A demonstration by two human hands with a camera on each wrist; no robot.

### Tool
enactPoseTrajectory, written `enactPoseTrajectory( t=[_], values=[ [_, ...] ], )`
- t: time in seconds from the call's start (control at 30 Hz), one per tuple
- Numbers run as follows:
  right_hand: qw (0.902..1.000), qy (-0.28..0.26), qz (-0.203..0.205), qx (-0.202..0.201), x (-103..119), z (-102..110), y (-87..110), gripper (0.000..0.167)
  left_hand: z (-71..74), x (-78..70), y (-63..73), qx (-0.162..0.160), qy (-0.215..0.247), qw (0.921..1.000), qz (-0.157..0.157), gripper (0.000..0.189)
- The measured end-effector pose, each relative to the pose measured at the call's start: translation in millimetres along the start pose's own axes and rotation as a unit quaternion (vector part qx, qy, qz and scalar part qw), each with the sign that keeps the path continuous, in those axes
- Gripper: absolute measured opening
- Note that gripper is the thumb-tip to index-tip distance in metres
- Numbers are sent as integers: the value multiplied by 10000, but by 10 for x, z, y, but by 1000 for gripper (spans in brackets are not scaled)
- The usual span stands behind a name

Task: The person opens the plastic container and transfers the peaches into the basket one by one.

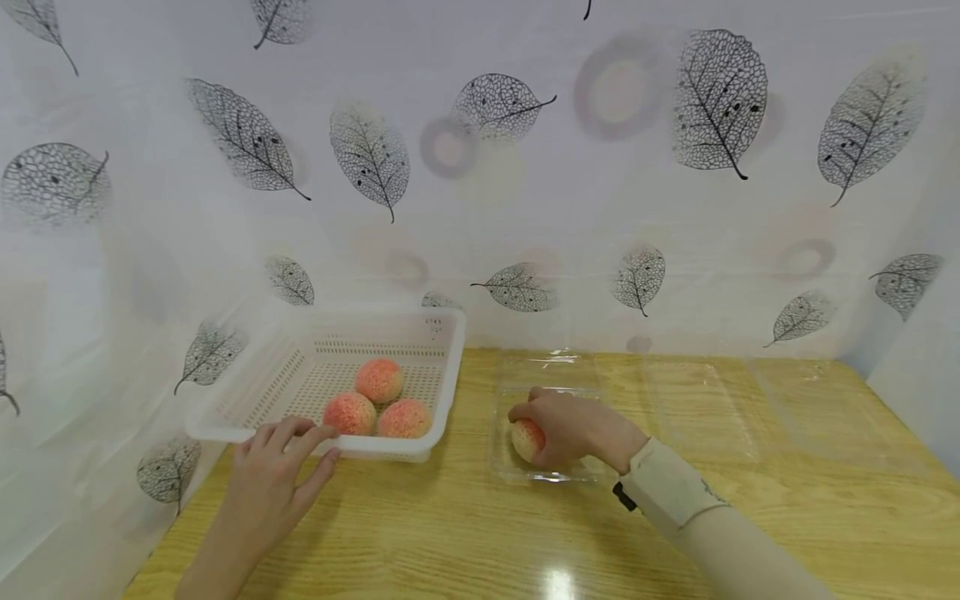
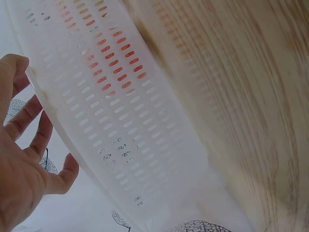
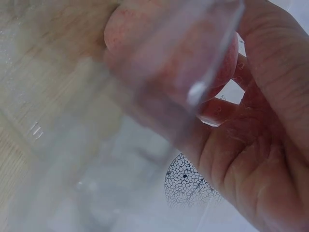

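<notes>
My right hand (image 1: 573, 425) holds a round pink-and-cream peach (image 1: 528, 440) inside a clear plastic box (image 1: 502, 467). The right wrist view shows the peach (image 3: 169, 46) against the fingers, partly behind a blurred clear wall. To the left, a white perforated basket (image 1: 262, 433) contains three similar peaches, one of them at the back (image 1: 379, 381). My left hand (image 1: 273, 479) rests with loosely bent fingers at the basket's near rim. From the left wrist, the fingertips appear beside the basket wall (image 2: 116, 116), not wrapped around it.
Two more clear plastic boxes, one nearer (image 1: 701, 408) and one farther right (image 1: 832, 408), stand on the wooden table (image 1: 450, 533). A pale curtain (image 1: 570, 208) with dark leaf prints hangs behind the table and along the left.
</notes>
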State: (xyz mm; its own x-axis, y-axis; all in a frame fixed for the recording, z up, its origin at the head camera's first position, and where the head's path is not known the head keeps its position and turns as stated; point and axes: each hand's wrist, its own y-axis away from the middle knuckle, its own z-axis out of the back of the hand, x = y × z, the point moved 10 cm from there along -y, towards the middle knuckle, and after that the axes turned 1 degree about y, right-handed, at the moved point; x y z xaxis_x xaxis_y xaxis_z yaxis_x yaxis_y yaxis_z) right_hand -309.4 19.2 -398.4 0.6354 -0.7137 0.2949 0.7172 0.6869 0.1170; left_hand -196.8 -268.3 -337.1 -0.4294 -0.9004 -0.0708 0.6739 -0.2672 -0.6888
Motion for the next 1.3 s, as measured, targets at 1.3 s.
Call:
enactPoseTrajectory(
  t=[1.3],
  values=[
    [9993,104,136,-333,57,174,74,60,-40,10,11,168,26,9998,118,31]
  ],
)
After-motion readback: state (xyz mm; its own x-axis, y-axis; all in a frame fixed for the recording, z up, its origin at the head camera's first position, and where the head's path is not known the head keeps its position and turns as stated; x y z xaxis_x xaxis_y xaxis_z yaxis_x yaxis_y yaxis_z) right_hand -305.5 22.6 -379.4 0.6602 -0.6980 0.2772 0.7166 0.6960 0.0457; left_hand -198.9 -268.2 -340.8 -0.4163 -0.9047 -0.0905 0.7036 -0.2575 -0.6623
